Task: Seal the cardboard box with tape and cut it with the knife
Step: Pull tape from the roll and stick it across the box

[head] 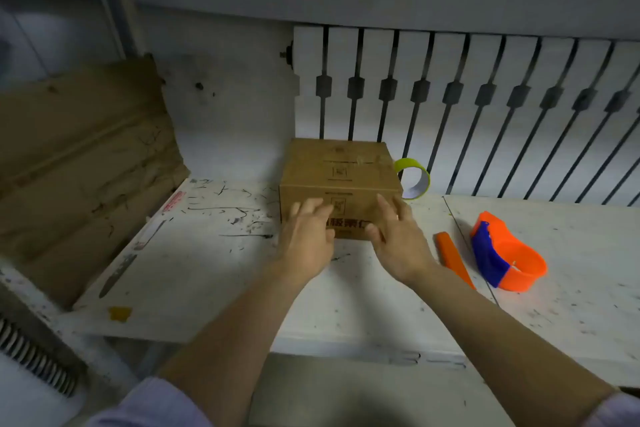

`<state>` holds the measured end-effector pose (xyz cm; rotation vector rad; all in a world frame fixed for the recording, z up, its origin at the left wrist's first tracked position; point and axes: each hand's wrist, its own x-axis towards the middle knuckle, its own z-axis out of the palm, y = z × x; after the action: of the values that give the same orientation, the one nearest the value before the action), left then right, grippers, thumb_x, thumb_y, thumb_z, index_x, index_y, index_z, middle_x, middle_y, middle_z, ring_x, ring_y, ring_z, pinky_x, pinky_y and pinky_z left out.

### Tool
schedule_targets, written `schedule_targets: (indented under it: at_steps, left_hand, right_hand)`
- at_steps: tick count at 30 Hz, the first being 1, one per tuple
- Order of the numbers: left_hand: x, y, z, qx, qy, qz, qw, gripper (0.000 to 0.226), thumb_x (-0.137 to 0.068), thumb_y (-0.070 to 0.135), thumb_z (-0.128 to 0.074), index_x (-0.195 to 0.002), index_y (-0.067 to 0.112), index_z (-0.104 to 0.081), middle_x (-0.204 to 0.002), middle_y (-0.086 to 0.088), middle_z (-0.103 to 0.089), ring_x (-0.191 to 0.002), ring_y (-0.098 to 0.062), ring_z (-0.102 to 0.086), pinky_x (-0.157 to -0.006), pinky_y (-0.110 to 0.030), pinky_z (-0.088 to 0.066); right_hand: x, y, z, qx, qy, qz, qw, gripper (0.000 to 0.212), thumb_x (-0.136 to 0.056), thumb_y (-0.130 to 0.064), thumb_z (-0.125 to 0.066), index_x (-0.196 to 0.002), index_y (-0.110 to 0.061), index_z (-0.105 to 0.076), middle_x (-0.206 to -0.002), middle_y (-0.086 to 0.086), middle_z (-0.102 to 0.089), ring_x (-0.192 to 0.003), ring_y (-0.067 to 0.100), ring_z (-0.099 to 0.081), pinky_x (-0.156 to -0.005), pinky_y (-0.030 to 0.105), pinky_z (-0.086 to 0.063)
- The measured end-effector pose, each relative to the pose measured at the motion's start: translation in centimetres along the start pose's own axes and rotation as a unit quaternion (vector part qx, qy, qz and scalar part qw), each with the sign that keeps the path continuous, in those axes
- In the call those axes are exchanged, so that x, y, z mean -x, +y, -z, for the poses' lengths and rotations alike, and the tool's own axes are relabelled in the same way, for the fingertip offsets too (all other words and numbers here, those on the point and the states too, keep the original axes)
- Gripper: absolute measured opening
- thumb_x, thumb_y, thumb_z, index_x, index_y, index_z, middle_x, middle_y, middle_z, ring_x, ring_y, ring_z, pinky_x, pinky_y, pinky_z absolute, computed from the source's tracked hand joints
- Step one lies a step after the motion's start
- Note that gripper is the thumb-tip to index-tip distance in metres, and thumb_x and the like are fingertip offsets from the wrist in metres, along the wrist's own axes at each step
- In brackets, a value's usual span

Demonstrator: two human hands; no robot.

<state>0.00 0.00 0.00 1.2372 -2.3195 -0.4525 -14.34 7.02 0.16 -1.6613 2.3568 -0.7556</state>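
Note:
A small brown cardboard box [341,168] stands on the white worktable [214,281], its top flaps folded down. My left hand [306,234] and my right hand [398,236] are both stretched out in front of the box's near face, fingers spread, holding nothing. Whether the fingertips touch the box I cannot tell. A yellow-green tape roll [414,178] stands on edge just behind the box's right side. An orange knife [453,258] lies on the table right of my right hand. An orange and blue tape dispenser [504,253] lies beyond the knife.
A large flattened sheet of cardboard [83,163] leans against the wall at the left. A white slatted panel with dark bars [485,107] rises behind the table. A metal spring [34,354] lies at the lower left. The tabletop is marked with dark scratches.

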Motion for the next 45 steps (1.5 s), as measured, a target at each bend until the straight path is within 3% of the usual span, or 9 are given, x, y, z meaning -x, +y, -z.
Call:
schedule_targets:
  at_steps: [4,9,18,22,27,32,37,43,45]
  left_hand:
    - [-2.7,0.1,-1.0,-0.041,0.051,-0.035,0.997,0.066,-0.089,0.012,-0.051,-0.146,0.027,-0.02,-0.158,0.005,-0.011,-0.132,-0.022,-0.031,-0.106,-0.04,-0.039]
    - [-4.7,-0.5,-2.8,-0.104,0.025,-0.09,0.99,0.088,-0.085,-0.002,-0.05,-0.146,0.035,0.001,-0.16,0.011,0.005,-0.115,-0.019,-0.038,-0.094,-0.034,-0.042]
    - [-4.9,-0.4,-3.4,-0.129,0.02,-0.06,0.99,0.076,-0.087,0.008,-0.05,-0.147,0.034,-0.01,-0.155,0.007,-0.022,-0.117,-0.023,-0.035,-0.096,-0.035,-0.034]
    - [-4.1,-0.6,-2.6,-0.128,0.019,-0.04,0.991,0.075,-0.087,0.008,-0.05,-0.145,0.038,-0.013,-0.149,0.0,-0.029,-0.122,-0.026,-0.033,-0.1,-0.038,-0.032]
    - [-2.6,-0.9,-1.4,-0.116,0.008,-0.004,0.993,0.069,-0.087,0.003,-0.047,-0.143,0.038,-0.025,-0.149,-0.006,-0.026,-0.13,-0.028,-0.029,-0.106,-0.042,-0.031]
    - [-0.7,-0.8,-0.4,-0.061,-0.001,-0.005,0.998,0.066,-0.085,-0.005,-0.042,-0.142,0.027,-0.032,-0.154,0.007,-0.026,-0.125,-0.025,-0.036,-0.104,-0.043,-0.037]
    - [-0.3,-0.8,0.8,-0.032,-0.002,0.006,0.999,0.039,-0.096,0.023,-0.034,-0.133,0.024,-0.044,-0.146,0.003,-0.042,-0.123,-0.027,-0.042,-0.106,-0.045,-0.035]
    - [0.3,-0.8,2.3,-0.023,-0.061,0.028,0.997,0.041,-0.094,0.043,-0.034,-0.131,0.032,-0.048,-0.144,0.002,-0.037,-0.125,-0.03,-0.039,-0.104,-0.042,-0.034]
    - [0.3,-0.7,2.5,-0.023,-0.068,0.034,0.997,0.044,-0.092,0.048,-0.036,-0.13,0.031,-0.048,-0.147,0.003,-0.034,-0.127,-0.029,-0.038,-0.104,-0.043,-0.033]
  right_hand:
    - [-3.5,0.8,0.1,-0.048,0.037,-0.057,0.997,0.064,-0.096,-0.029,-0.041,-0.149,-0.022,-0.007,-0.157,0.012,-0.008,-0.134,0.036,-0.037,-0.107,0.05,-0.038]
    - [-5.8,1.4,-0.6,-0.104,0.04,-0.089,0.99,0.06,-0.096,-0.023,-0.039,-0.148,-0.021,-0.009,-0.146,0.015,-0.03,-0.12,0.039,-0.049,-0.095,0.047,-0.043]
    - [-5.1,0.8,-1.5,-0.096,0.056,-0.1,0.989,0.066,-0.093,-0.019,-0.044,-0.148,-0.024,-0.009,-0.136,0.018,-0.039,-0.105,0.037,-0.057,-0.087,0.045,-0.049]
    - [-3.3,-0.7,-1.7,-0.09,0.047,-0.094,0.99,0.056,-0.093,-0.017,-0.044,-0.144,-0.018,-0.02,-0.132,0.02,-0.041,-0.101,0.037,-0.058,-0.083,0.043,-0.051]
    - [0.0,-3.0,-2.2,-0.073,0.025,-0.07,0.995,0.057,-0.094,-0.013,-0.038,-0.147,-0.014,-0.017,-0.14,0.02,-0.034,-0.114,0.04,-0.051,-0.088,0.043,-0.046]
    - [2.9,-5.2,-2.1,-0.062,-0.004,-0.056,0.996,0.061,-0.093,-0.009,-0.039,-0.149,-0.012,-0.013,-0.147,0.017,-0.025,-0.125,0.037,-0.043,-0.098,0.039,-0.041]
    - [4.8,-7.2,-2.2,-0.067,-0.032,-0.048,0.996,0.063,-0.091,-0.007,-0.043,-0.148,-0.012,-0.017,-0.14,0.017,-0.03,-0.124,0.036,-0.044,-0.098,0.035,-0.039]
    - [5.7,-8.0,-2.7,-0.088,-0.047,-0.014,0.995,0.065,-0.087,-0.004,-0.045,-0.147,-0.016,-0.023,-0.127,0.016,-0.039,-0.108,0.037,-0.052,-0.093,0.033,-0.041]
    - [5.7,-7.6,-2.1,-0.082,-0.042,-0.006,0.996,0.057,-0.087,-0.003,-0.043,-0.142,-0.013,-0.034,-0.125,0.018,-0.044,-0.11,0.036,-0.052,-0.092,0.035,-0.042]
